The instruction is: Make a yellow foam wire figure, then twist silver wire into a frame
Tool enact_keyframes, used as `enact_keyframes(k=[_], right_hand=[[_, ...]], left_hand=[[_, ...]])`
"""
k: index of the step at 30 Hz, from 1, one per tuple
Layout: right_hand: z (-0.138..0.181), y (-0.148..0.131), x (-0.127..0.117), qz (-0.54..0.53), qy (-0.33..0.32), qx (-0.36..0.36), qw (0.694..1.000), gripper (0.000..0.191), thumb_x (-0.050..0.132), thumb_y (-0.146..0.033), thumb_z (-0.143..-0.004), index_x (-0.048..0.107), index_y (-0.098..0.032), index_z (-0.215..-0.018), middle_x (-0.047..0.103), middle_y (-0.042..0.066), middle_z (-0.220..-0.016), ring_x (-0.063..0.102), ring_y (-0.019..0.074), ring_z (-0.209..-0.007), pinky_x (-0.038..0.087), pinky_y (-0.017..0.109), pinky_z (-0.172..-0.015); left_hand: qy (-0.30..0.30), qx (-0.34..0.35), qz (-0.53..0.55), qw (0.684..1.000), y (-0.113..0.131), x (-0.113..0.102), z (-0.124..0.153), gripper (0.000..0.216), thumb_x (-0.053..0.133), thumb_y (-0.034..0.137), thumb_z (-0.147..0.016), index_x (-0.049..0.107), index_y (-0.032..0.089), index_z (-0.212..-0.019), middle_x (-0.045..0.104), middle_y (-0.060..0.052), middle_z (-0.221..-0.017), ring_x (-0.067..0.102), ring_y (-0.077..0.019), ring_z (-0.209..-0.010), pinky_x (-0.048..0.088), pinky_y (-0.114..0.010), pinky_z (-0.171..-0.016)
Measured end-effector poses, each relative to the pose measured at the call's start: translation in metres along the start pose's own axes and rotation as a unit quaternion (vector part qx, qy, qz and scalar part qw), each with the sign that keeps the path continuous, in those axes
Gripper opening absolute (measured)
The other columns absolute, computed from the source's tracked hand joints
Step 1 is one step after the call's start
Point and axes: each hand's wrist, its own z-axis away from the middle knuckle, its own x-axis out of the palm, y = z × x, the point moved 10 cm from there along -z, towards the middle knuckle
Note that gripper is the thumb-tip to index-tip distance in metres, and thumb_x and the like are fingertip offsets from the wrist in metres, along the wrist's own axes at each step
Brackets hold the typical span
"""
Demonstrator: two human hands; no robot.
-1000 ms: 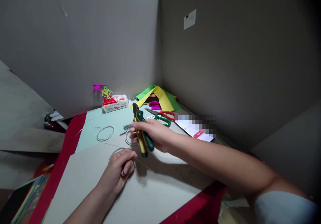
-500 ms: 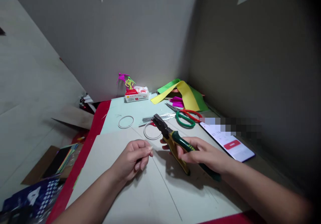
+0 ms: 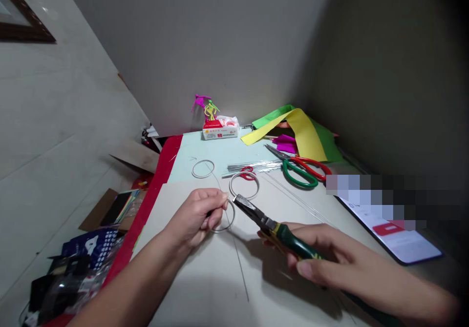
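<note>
Wire loop [image 3: 229,223] pinched in left-hand fingers [image 3: 216,205]; right hand [image 3: 330,263] firmly grips combination pliers [image 3: 282,234] beside it; next: clamp the wire.

Left hand [image 3: 198,214] pinching wire loop [image 3: 231,217]; right hand [image 3: 322,258] holding green-handled pliers [image 3: 278,234] just beside.

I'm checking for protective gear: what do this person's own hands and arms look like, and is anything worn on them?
The left hand and the right hand are both bare, with no gloves, and no ring, watch or bracelet shows on either. Both forearms are bare as well, with no sleeve in view.
</note>
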Motion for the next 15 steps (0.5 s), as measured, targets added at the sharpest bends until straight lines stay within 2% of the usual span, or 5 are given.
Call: enact_keyframes(k=[3, 6, 9, 12, 15], right_hand=[[0.001, -0.009, 0.000, 0.013, 0.006, -0.040, 0.999, 0.016, 0.059, -0.029, -0.082, 0.072, -0.021, -0.088, 0.066, 0.004, -0.103, 0.061, 0.0227, -0.101, 0.049, 0.028, -0.082], [0.005, -0.019, -0.004, 0.073, 0.060, -0.101, 0.990, 0.015, 0.057, -0.028, -0.085, 0.070, -0.023, -0.087, 0.063, 0.005, -0.112, 0.057, 0.0243, -0.113, 0.051, 0.029, -0.086], [0.019, -0.034, -0.007, 0.206, 0.152, -0.176, 0.951, 0.014, 0.055, -0.027, -0.086, 0.067, -0.025, -0.093, 0.057, 0.007, -0.125, 0.052, 0.0252, -0.120, 0.051, 0.032, -0.092], [0.030, -0.042, -0.002, 0.305, 0.199, -0.209, 0.908, 0.017, 0.057, -0.024, -0.084, 0.065, -0.026, -0.099, 0.053, 0.007, -0.132, 0.050, 0.0256, -0.125, 0.050, 0.033, -0.096], [0.035, -0.044, -0.001, 0.291, 0.208, -0.219, 0.908, 0.021, 0.056, -0.025, -0.085, 0.064, -0.027, -0.104, 0.056, 0.008, -0.130, 0.055, 0.0258, -0.120, 0.053, 0.033, -0.093]], left_hand=[[-0.003, -0.024, 0.001, 1.000, 0.002, 0.004, 0.005, 0.021, 0.067, 0.025, -0.069, 0.057, 0.013, -0.055, 0.038, 0.007, -0.027, 0.019, -0.0008, -0.028, 0.013, -0.017, -0.036], [-0.022, -0.050, -0.011, 0.998, 0.004, 0.010, 0.012, 0.023, 0.065, 0.025, -0.070, 0.056, 0.013, -0.053, 0.036, 0.007, -0.026, 0.019, -0.0012, -0.028, 0.017, -0.017, -0.037], [-0.028, -0.054, -0.032, 0.998, 0.012, 0.012, 0.018, 0.023, 0.064, 0.025, -0.071, 0.057, 0.013, -0.053, 0.037, 0.007, -0.026, 0.019, -0.0011, -0.028, 0.019, -0.017, -0.037], [-0.026, -0.050, -0.053, 0.997, 0.019, 0.012, 0.021, 0.023, 0.063, 0.025, -0.071, 0.056, 0.013, -0.052, 0.038, 0.006, -0.026, 0.019, -0.0016, -0.027, 0.017, -0.018, -0.036], [-0.032, -0.043, -0.070, 0.996, 0.025, 0.015, 0.021, 0.024, 0.062, 0.025, -0.070, 0.054, 0.015, -0.050, 0.036, 0.007, -0.025, 0.020, -0.0022, -0.028, 0.016, -0.018, -0.035]])
